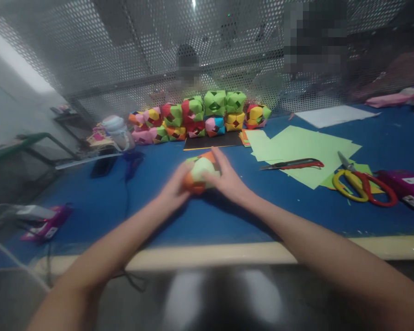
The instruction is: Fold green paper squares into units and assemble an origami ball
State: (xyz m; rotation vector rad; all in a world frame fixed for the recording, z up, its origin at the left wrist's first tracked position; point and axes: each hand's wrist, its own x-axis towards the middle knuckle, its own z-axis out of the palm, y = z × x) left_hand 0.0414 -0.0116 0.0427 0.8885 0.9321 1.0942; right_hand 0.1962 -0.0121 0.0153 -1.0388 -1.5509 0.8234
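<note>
A folded paper ball (200, 171) in orange and pale green is held between both hands, over the middle of the blue table. My left hand (176, 185) presses against its left side, the fingers partly hidden behind it. On the right side, my right hand (226, 178) grips it, with the thumb across the pale green face and the fingers along the top. The picture is slightly blurred here. Behind the hands lies a dark sheet (212, 141), below a stacked row of colourful folded paper balls (215, 102).
Green paper sheets (296, 147), a red cutter (293, 164) and yellow-red scissors (364, 184) lie to the right. A glue gun (134, 162), a phone (104, 163) and a purple power strip (50, 223) are on the left. A perforated metal panel (124, 69) stands behind.
</note>
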